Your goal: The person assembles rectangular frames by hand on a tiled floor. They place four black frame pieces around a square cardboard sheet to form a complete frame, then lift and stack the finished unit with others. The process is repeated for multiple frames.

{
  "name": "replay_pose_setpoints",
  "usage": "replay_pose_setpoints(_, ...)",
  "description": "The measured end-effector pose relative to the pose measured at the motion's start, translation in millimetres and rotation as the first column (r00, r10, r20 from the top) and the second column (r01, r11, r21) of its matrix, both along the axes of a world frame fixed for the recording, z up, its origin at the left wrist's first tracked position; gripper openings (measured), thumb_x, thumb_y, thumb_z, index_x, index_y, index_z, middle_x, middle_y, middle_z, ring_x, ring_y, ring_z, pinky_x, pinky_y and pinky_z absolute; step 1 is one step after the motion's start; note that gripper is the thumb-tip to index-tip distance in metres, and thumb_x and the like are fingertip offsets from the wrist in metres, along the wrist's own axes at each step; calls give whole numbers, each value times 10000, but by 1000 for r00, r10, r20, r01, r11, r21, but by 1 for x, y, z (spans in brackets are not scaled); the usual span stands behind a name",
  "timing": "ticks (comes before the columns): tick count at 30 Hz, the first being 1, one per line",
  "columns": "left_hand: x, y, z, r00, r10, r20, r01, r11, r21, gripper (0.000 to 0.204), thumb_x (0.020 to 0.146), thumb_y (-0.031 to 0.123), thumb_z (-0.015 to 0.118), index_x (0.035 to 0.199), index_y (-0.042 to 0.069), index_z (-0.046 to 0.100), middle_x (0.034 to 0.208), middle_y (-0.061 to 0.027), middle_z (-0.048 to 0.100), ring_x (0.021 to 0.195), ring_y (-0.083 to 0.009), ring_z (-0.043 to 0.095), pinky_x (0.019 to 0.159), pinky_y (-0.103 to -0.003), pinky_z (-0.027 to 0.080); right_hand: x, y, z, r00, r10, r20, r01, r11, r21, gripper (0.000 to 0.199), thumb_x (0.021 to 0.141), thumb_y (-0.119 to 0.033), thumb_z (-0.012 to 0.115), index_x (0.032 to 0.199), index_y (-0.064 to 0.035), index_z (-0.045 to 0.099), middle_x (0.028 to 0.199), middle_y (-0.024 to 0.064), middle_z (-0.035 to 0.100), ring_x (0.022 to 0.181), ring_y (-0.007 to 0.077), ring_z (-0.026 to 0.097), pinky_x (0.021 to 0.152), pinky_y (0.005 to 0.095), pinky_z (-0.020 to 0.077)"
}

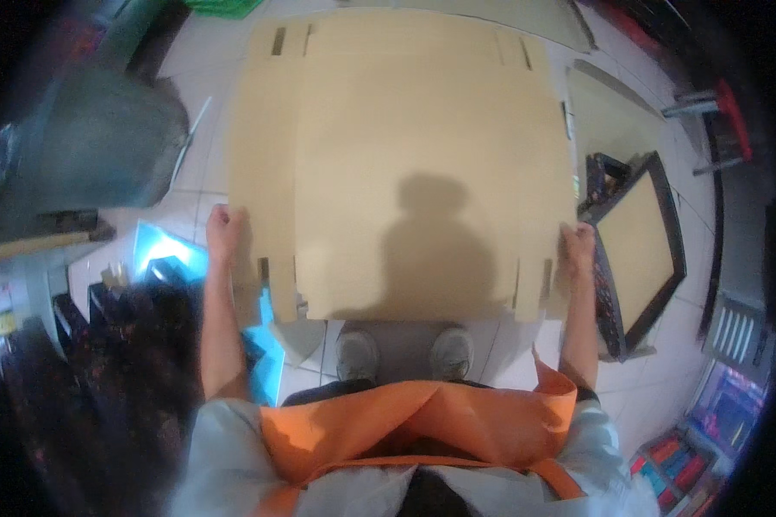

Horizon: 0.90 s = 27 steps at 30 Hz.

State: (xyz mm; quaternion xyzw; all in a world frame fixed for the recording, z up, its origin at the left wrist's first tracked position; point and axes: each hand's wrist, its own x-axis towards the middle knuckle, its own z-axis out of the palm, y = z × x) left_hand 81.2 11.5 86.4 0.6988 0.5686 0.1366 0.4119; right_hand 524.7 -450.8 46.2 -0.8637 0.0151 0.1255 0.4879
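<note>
L hand (222,228) & R hand (580,246), fingers curled, grip the card (405,129) mid-frame by opp. edges, prob. bc it's too wide to steady one-handed.

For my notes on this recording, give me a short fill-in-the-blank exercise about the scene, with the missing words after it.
The left hand holds the ____ edge of the cardboard, the right hand the opposite one.
The framed panel lies to the ____ of the cardboard.
The apron's colour is ____.

Missing words: left; right; orange
</note>
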Motion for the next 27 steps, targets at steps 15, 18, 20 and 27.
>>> replay_pose_setpoints(15,-15,-48,-15,967,-149,-207,89,958,-272,462,772,157,542,1205,17,461,1023,-182,578,930,-261,571,788,-376,451,-23,-21,27,760,590,-272,-649,712,-269,514,816,-111,511,1293,-61,328,1146,119,529,986,245,547,817,344,459)
replay_pose_setpoints(18,18,-112,-29,915,-143,-378,271,911,312,675,741,121,552,1338,44,244,1149,-310,424,1017,-381,486,843,-413,412,-72,3,13,758,652,7,-469,552,-690,562,812,-79,460,1332,-62,247,1222,207,447,1049,346,493,856,389,432)
replay_pose_setpoints(20,46,-139,-22,808,-62,-585,368,830,420,658,792,160,529,1359,72,207,1194,-356,349,1055,-464,418,899,-452,363,-101,24,0,687,692,221,-326,565,-758,575,852,-154,426,1359,-58,171,1286,262,354,1134,413,407,913,432,378)
replay_pose_setpoints(27,15,-100,-36,987,-159,26,152,973,173,541,867,263,467,1313,5,303,1239,-283,375,1128,-350,409,957,-408,327,-65,9,8,893,262,-365,-162,945,283,524,878,-334,477,1297,-51,341,1276,197,390,1187,261,379,984,360,304)
